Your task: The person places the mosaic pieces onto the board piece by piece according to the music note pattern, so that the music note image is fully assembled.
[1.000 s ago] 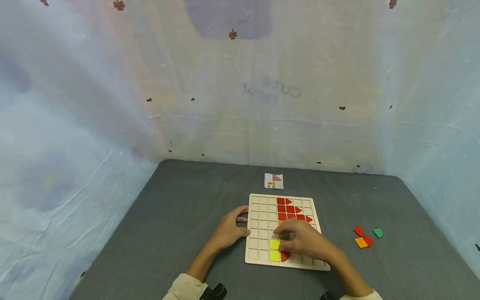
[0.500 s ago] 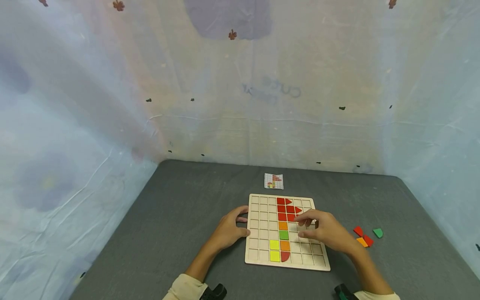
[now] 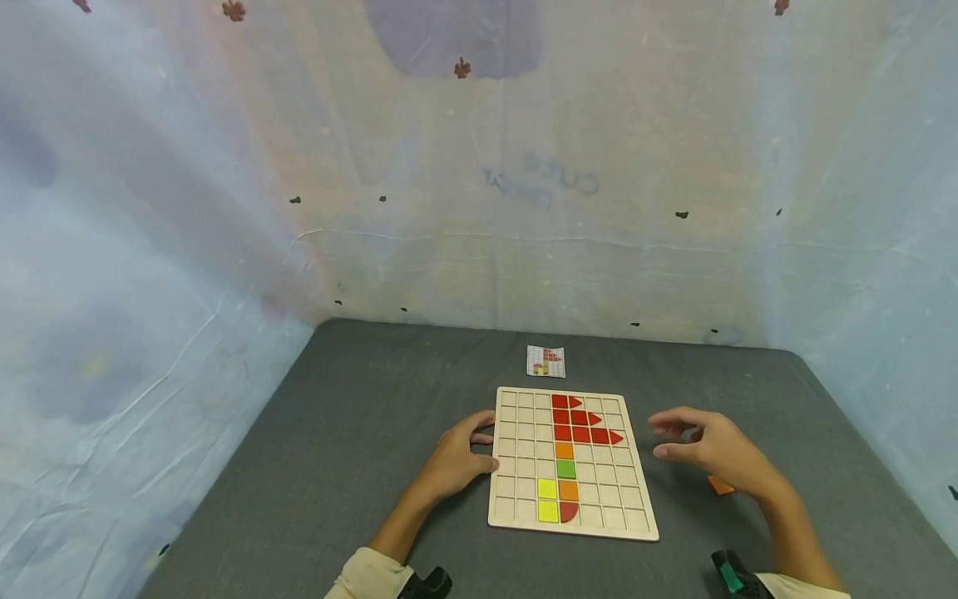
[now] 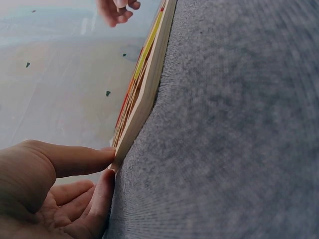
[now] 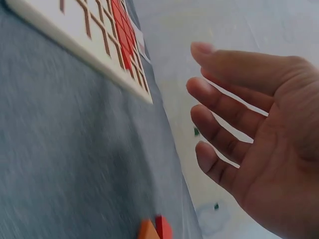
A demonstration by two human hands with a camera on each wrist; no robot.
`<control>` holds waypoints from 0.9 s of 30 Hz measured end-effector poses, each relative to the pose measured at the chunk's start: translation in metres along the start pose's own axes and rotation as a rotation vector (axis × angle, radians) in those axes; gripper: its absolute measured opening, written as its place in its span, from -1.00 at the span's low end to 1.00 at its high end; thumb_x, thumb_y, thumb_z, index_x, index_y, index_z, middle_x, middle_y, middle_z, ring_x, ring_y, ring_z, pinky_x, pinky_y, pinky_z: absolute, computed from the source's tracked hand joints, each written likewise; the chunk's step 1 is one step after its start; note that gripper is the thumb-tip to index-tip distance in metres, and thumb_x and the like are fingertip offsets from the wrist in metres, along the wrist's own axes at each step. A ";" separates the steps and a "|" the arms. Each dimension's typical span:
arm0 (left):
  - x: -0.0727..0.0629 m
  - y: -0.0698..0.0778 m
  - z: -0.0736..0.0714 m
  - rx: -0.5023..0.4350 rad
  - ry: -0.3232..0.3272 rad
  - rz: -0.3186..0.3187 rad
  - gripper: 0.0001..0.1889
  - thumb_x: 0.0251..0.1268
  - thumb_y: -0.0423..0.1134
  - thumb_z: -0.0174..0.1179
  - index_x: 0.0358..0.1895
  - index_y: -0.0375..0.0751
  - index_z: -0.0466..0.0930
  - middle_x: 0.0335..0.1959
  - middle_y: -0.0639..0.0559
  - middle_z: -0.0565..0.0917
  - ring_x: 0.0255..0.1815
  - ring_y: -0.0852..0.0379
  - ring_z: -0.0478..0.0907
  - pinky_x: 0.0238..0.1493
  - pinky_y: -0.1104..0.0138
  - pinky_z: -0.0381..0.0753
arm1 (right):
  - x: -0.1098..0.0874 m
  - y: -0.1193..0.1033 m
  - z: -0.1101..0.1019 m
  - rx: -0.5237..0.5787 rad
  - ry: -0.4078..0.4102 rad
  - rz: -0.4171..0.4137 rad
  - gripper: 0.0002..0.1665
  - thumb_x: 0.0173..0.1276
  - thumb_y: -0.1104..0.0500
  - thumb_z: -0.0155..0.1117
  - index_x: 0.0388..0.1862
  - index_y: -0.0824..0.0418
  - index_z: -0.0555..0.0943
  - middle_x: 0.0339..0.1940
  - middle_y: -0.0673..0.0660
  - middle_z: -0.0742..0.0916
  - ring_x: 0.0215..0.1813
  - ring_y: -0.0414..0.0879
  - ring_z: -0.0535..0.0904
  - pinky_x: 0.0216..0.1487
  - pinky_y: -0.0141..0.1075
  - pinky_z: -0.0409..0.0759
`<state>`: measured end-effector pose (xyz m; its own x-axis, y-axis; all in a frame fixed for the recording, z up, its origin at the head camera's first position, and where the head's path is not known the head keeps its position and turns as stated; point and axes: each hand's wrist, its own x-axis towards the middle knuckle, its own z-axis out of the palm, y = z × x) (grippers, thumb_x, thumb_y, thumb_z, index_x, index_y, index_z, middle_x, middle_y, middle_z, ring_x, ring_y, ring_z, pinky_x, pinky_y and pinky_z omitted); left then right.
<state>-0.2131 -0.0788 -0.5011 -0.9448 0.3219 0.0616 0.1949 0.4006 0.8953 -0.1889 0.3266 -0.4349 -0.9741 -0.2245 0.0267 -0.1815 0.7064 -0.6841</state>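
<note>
A square wooden grid board (image 3: 526, 451) lies on the table, its red, orange, green and yellow tiles forming a stepped figure. My left hand (image 3: 458, 457) holds the board's left edge; in the left wrist view the thumb (image 4: 82, 160) and a finger meet at that edge. My right hand (image 3: 714, 449) hovers beyond the board's right side, fingers loosely bent and holding nothing. Below it shows an orange tile (image 3: 721, 485); the right wrist view also catches a red tile (image 5: 163, 228) beside it. The other loose tiles are hidden behind the right hand.
A small printed card (image 3: 545, 362) with a coloured grid picture lies behind the board. Grey cloth covers the table (image 3: 389, 383). A pale patterned sheet (image 3: 479, 274) hangs around its back and sides.
My right hand has left the board and moved right, toward the loose tiles, uncovering the orange, green and red tiles on the grid. The left hand stays at the board's edge.
</note>
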 end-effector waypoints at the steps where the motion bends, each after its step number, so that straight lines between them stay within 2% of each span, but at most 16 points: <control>1: 0.000 0.000 0.000 0.000 -0.001 0.000 -0.20 0.18 -0.45 0.42 0.55 -0.26 0.40 0.48 -0.18 0.53 0.32 -0.17 0.62 0.14 0.01 0.64 | -0.001 0.003 -0.003 0.002 -0.003 0.005 -0.49 0.37 0.00 0.55 0.24 0.13 0.73 0.05 0.07 0.82 0.02 -0.06 0.64 -0.06 -0.26 0.60; 12: 0.000 0.002 0.000 0.009 -0.001 -0.003 -0.20 0.19 -0.44 0.41 0.56 -0.26 0.39 0.48 -0.19 0.53 0.33 -0.17 0.62 0.15 -0.01 0.64 | -0.019 0.039 -0.019 -0.008 -0.036 0.086 -0.43 0.38 0.01 0.54 0.29 0.22 0.69 0.09 0.15 0.80 0.02 -0.08 0.66 -0.10 -0.28 0.66; 15: 0.000 0.002 0.000 0.016 0.003 -0.001 -0.20 0.18 -0.44 0.41 0.56 -0.26 0.40 0.48 -0.18 0.53 0.32 -0.16 0.63 0.15 -0.01 0.64 | -0.025 0.048 -0.023 -0.021 -0.042 0.096 -0.43 0.38 0.01 0.54 0.29 0.23 0.69 0.09 0.14 0.80 -0.01 -0.16 0.65 -0.14 -0.29 0.64; 19: 0.000 0.000 0.000 0.024 0.007 0.002 -0.20 0.18 -0.44 0.42 0.55 -0.25 0.41 0.47 -0.17 0.54 0.31 -0.15 0.63 0.14 0.01 0.64 | -0.031 0.057 -0.028 -0.001 -0.065 0.124 -0.43 0.37 0.02 0.55 0.27 0.25 0.70 0.04 0.13 0.79 -0.10 -0.27 0.64 -0.17 -0.31 0.62; 24: 0.000 0.000 0.000 0.010 0.001 0.002 -0.21 0.20 -0.43 0.42 0.56 -0.24 0.40 0.48 -0.17 0.53 0.33 -0.15 0.62 0.14 0.01 0.64 | -0.037 0.066 -0.032 0.061 -0.106 0.158 -0.43 0.35 0.06 0.56 0.25 0.30 0.70 0.01 0.15 0.79 -0.12 -0.25 0.66 -0.17 -0.30 0.67; 27: 0.000 0.000 -0.001 0.000 -0.005 0.001 -0.21 0.21 -0.44 0.41 0.57 -0.25 0.39 0.48 -0.18 0.52 0.33 -0.16 0.61 0.15 0.00 0.64 | -0.040 0.069 -0.033 0.022 -0.112 0.146 -0.45 0.34 0.05 0.57 0.23 0.27 0.73 0.03 0.14 0.79 -0.12 -0.24 0.64 -0.16 -0.30 0.63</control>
<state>-0.2130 -0.0793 -0.5007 -0.9431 0.3271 0.0603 0.1961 0.4005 0.8951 -0.1673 0.4069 -0.4592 -0.9687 -0.1946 -0.1544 -0.0350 0.7224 -0.6906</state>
